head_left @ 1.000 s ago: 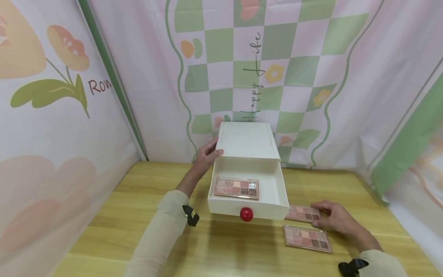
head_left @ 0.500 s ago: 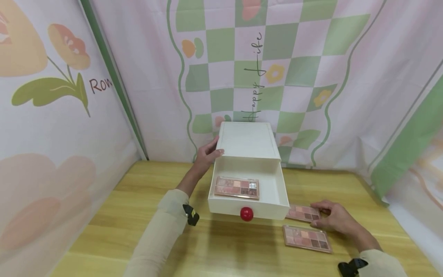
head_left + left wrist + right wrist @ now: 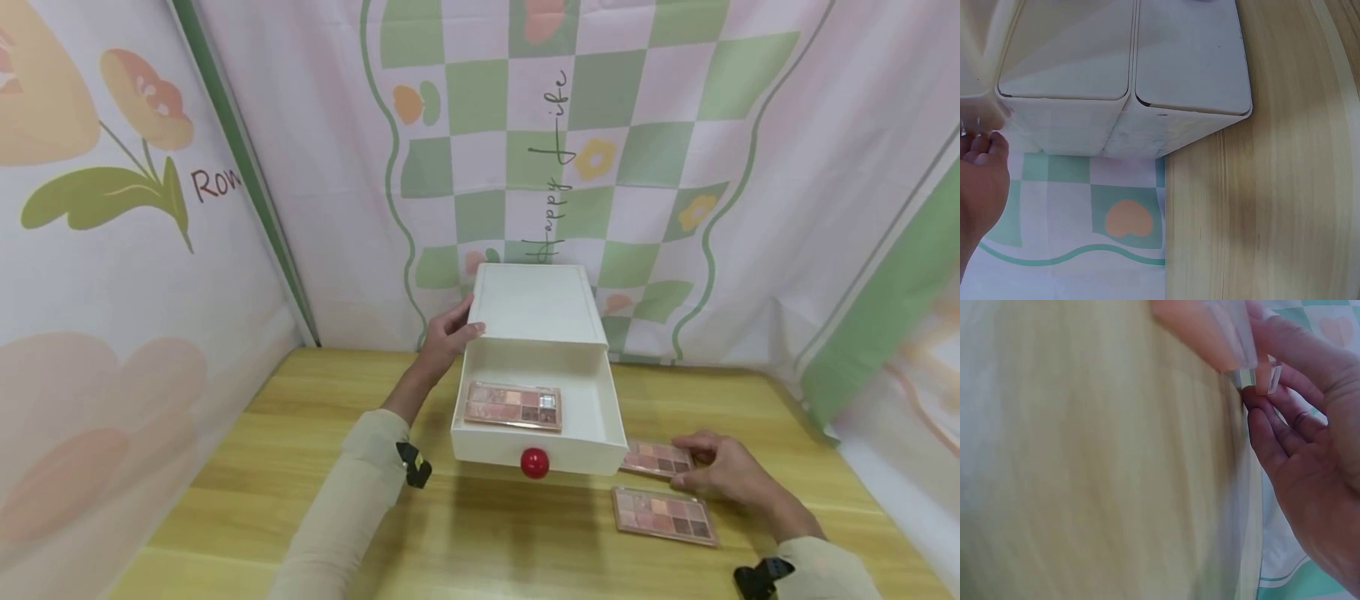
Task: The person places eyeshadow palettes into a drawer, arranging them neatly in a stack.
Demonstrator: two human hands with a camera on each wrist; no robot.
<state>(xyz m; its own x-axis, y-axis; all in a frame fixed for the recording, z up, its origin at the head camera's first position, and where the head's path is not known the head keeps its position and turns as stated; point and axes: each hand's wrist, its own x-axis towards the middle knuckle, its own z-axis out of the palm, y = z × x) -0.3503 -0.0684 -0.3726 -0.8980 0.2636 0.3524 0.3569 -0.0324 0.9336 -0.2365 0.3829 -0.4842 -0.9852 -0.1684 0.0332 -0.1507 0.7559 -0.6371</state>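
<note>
A white drawer cabinet (image 3: 536, 304) stands at the back of the table, its top drawer (image 3: 585, 408) pulled out. An eyeshadow palette (image 3: 513, 406) lies inside that drawer, behind the red knob (image 3: 535, 463). My left hand (image 3: 444, 343) holds the cabinet's upper left edge, thumb on top and fingers along the side. Beside the drawer, my right hand (image 3: 726, 473) pinches the right end of a second eyeshadow palette (image 3: 656, 459), whose left end is partly hidden by the drawer. A third palette (image 3: 664, 516) lies nearer on the table.
Two lower drawers (image 3: 1194, 53) of the cabinet are pushed in, as the left wrist view shows. The wooden table (image 3: 300, 467) ends at a patterned curtain (image 3: 360, 275) behind, with more cloth (image 3: 112, 292) at the left.
</note>
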